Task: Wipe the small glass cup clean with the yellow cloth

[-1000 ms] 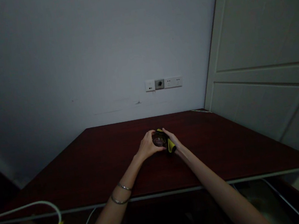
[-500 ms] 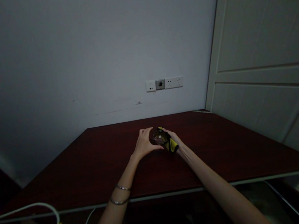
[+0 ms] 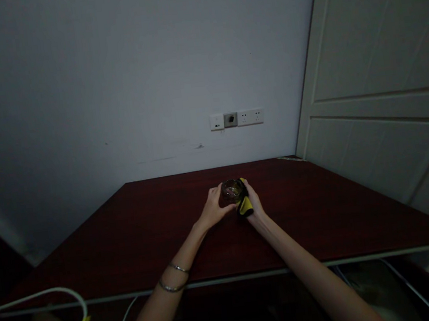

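A small round glass dish is held over the dark red table, near its middle. My left hand grips the dish from the left, fingers curled on its rim. My right hand presses a yellow and black cloth against the dish's right side, fingers closed on the cloth. Two thin bangles sit on my left wrist.
A white wall with a row of sockets stands behind the table. A pale panelled door is on the right. White cables hang below the table's front edge at the left.
The dish and both hands have shifted slightly right and up. The cloth has moved round to the dish's right side, and my left hand has closed in on the rim.
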{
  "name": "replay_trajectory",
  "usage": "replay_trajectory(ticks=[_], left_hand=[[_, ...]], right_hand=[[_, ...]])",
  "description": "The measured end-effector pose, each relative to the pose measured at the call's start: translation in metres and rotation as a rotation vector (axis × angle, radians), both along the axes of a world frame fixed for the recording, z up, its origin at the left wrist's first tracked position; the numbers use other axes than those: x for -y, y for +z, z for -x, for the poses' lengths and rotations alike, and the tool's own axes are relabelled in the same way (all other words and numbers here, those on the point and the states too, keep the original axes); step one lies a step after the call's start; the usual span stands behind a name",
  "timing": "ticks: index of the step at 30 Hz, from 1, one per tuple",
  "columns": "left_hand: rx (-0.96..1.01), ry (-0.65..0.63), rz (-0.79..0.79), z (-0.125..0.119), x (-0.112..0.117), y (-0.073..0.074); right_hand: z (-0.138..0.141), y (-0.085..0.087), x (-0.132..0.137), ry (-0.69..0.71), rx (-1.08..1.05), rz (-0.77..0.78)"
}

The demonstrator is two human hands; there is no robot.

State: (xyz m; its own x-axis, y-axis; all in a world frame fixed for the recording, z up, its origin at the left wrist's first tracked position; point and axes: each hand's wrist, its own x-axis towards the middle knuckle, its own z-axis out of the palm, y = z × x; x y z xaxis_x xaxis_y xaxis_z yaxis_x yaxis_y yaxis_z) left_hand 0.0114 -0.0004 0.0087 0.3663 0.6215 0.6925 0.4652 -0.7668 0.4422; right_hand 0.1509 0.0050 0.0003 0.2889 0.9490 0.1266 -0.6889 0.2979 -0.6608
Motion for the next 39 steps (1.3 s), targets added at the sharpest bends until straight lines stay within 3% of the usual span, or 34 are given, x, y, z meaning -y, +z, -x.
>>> replay_trajectory(ticks=[5, 9, 15, 19, 21, 25, 28, 32, 35, 39], left_hand=[[0.099, 0.091, 0.035, -0.002, 0.000, -0.003], [0.104, 0.053, 0.110, -0.001, 0.003, 0.001], [0.076, -0.122, 0.285, 0.005, 0.011, 0.015], [0.037, -0.258, 0.366, 0.011, 0.007, 0.015], [0.015, -0.295, 0.396, 0.013, 0.005, 0.015], [-0.037, -0.386, 0.435, 0.016, 0.004, 0.017], [-0.073, -0.302, 0.421, 0.018, 0.002, 0.016], [-0.098, -0.152, 0.363, 0.021, -0.004, 0.011], [0.004, -0.077, 0.258, 0.022, -0.006, 0.012], [0.023, -0.062, 0.103, 0.025, -0.007, 0.018]], right_hand=[[0.006, 0.008, 0.011, -0.061, 0.093, 0.041], [0.004, 0.011, 0.015, -0.089, 0.195, 0.053], [-0.005, 0.009, 0.006, 0.008, 0.216, 0.054], [-0.010, 0.008, 0.000, 0.051, 0.277, 0.050], [-0.012, 0.010, 0.001, 0.134, 0.281, 0.093], [-0.015, 0.019, 0.008, 0.453, 0.230, 0.227], [-0.015, 0.024, 0.012, 0.551, 0.188, 0.246], [-0.015, 0.025, 0.011, 0.450, 0.155, 0.228], [-0.013, 0.022, 0.008, 0.388, 0.108, 0.230], [-0.007, 0.016, 0.000, 0.201, 0.044, 0.150]])
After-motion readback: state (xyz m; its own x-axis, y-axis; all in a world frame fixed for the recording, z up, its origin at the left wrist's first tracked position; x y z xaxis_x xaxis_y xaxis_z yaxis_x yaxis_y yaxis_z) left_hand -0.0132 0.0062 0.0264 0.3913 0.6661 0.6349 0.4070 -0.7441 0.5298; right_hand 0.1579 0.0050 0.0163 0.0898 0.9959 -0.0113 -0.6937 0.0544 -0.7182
